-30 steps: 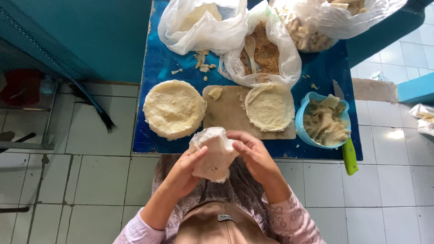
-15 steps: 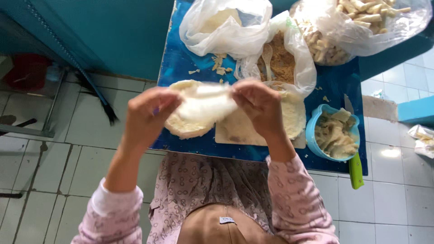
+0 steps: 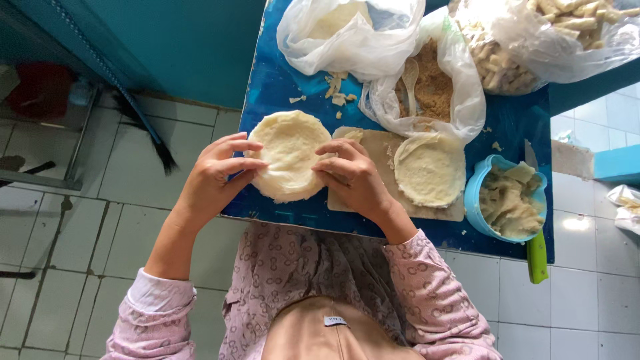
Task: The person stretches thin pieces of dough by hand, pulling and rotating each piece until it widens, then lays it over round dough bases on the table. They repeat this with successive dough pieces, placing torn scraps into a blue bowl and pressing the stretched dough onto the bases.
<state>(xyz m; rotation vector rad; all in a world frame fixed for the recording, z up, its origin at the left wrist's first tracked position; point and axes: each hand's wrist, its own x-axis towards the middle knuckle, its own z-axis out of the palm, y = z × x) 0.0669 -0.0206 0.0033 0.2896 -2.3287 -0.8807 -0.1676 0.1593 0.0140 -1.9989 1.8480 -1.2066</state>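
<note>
A pale round dough disc (image 3: pixel 290 157) lies on the blue table (image 3: pixel 277 83) at its near left corner. My left hand (image 3: pixel 215 179) grips the disc's left edge, fingers spread over the top. My right hand (image 3: pixel 352 177) grips its right edge with curled fingers. A second pale disc (image 3: pixel 430 170) rests on a wooden board (image 3: pixel 375 148) just right of my right hand.
A blue bowl (image 3: pixel 475 200) of pale pieces stands at the near right, a green handle (image 3: pixel 537 257) below it. At the back lie a white bag (image 3: pixel 347 33), a bag of brown crumbs with a spoon (image 3: pixel 433 83), and a bag of pale sticks (image 3: pixel 553 33). A broom (image 3: pixel 143 127) lies on the tiled floor at left.
A thin dough sheet went from bunched near my chest, to stretched between raised hands, to laid flat on the left disc. Both hands came down with it.
</note>
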